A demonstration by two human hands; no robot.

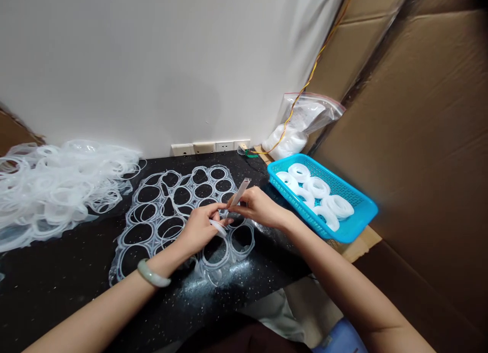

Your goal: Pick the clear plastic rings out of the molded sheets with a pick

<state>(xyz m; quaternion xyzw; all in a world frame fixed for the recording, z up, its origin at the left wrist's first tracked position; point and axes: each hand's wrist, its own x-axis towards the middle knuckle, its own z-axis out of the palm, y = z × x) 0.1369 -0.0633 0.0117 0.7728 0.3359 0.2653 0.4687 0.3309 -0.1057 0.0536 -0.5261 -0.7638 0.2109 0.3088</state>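
Note:
A translucent sheet (154, 223) with many round holes lies flat on the black speckled table (76, 282). Over its right part my two hands meet. My left hand (202, 228), with a pale green bangle on the wrist, is closed on a white translucent ring (218, 228). In my right hand (257, 205), the thumb and fingers pinch a small pale strip-like tool (241, 192) that points up and away. Its lower end is hidden between the fingers, close to my left fingertips.
A blue basket (360, 203) with several white rings stands at the right beside cardboard (419, 139). A heap of translucent scraps (57, 190) covers the left. Sockets (204, 148), a yellow wire (313, 68) and a plastic bag (287, 139) are at the back.

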